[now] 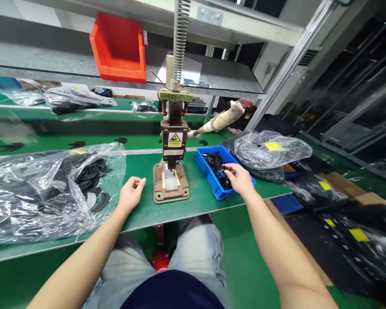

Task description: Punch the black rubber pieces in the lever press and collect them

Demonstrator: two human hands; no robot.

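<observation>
My right hand reaches over the blue bin, its thumb and fingertips pinched on a small black part at the edge of the heap. The bin holds many small black parts; their exact kind is too small to tell. My left hand rests on the green bench with its fingers curled in, and nothing shows in it. Between the hands stands a hand press with a warning label and a wrapped lever. A pale block sits on its base under the ram.
A clear plastic bag with curved black pieces lies at the left. Another bag with a yellow label lies behind the blue bin. A red bin stands on the shelf above. Bagged goods fill the right side.
</observation>
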